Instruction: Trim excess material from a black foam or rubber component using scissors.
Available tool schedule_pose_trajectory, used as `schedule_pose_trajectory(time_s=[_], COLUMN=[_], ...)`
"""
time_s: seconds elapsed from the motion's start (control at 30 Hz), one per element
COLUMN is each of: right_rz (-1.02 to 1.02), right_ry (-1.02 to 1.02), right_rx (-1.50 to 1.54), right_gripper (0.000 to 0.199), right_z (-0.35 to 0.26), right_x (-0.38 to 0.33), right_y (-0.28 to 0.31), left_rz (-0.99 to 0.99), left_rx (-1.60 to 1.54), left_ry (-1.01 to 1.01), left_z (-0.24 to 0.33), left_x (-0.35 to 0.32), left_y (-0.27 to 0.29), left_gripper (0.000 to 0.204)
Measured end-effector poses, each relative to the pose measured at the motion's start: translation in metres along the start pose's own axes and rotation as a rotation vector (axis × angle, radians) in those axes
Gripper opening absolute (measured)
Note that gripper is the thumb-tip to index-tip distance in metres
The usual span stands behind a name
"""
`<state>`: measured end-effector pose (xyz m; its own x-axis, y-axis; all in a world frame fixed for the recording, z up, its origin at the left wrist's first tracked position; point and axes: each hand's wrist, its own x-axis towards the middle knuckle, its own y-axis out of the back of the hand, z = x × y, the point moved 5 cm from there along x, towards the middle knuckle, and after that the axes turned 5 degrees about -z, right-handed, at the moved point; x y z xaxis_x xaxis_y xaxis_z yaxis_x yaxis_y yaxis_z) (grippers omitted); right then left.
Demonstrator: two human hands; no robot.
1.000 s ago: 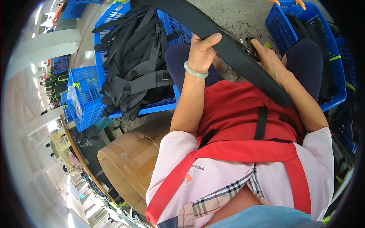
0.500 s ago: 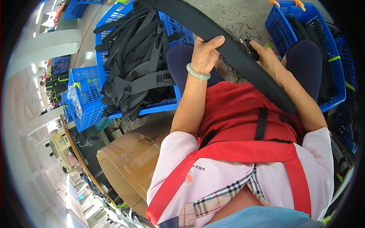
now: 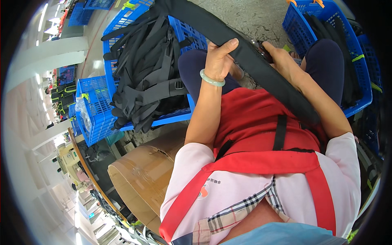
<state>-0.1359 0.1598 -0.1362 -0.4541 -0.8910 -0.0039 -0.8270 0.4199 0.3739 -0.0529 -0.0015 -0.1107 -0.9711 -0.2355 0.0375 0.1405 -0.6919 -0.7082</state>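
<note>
Padded strap (image 3: 245, 53): black woven cloth, matt, smooth-faced, with a stitched edge. Left hand (image 3: 218, 61) grips it; the bangle (image 3: 211, 79) at the wrist is pale green, glossy and stone-like. Right hand (image 3: 281, 61) rests against the same cloth. Apron (image 3: 261, 130): red fabric, matt, with black webbing bands. Shirt (image 3: 228, 192): pale pink cloth with a checked woven trim. Crates (image 3: 96, 110): blue moulded plastic lattice, slightly shiny. Heap of bags (image 3: 147, 73): dark grey to black synthetic cloth and webbing, matt. Box (image 3: 143, 175): brown cardboard, dull, with glossy clear tape. Floor (image 3: 257, 16): grey concrete, rough and scuffed.
</note>
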Motion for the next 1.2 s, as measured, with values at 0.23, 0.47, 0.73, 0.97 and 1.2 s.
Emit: schedule_pose_trajectory(time_s=[0.23, 0.47, 0.73, 0.97, 1.2], right_rz=[0.128, -0.025, 0.905, 1.663, 1.208], right_ry=[0.030, -0.057, 0.095, -0.230, -0.708], right_rx=[-0.097, -0.019, 1.086, 0.788, 0.064], right_gripper=[0.024, 0.043, 0.017, 0.013, 0.014], right_z=[0.005, -0.035, 0.015, 0.255, 0.278], right_x=[0.000, -0.016, -0.089, -0.204, -0.163], right_y=[0.021, 0.032, 0.189, 0.278, 0.180], left_rz=[0.057, 0.034, 0.033, -0.045, 0.080], left_rx=[-0.067, 0.148, 0.254, 0.333, 0.686], left_ry=[0.043, 0.205, 0.256, 0.365, 0.343], left_z=[-0.006, -0.037, -0.030, -0.063, -0.036], left_x=[0.006, 0.005, 0.010, 0.020, -0.001], left_y=[-0.002, -0.015, 0.002, -0.014, 0.018], left_gripper=[0.020, 0.032, 0.041, 0.030, 0.028])
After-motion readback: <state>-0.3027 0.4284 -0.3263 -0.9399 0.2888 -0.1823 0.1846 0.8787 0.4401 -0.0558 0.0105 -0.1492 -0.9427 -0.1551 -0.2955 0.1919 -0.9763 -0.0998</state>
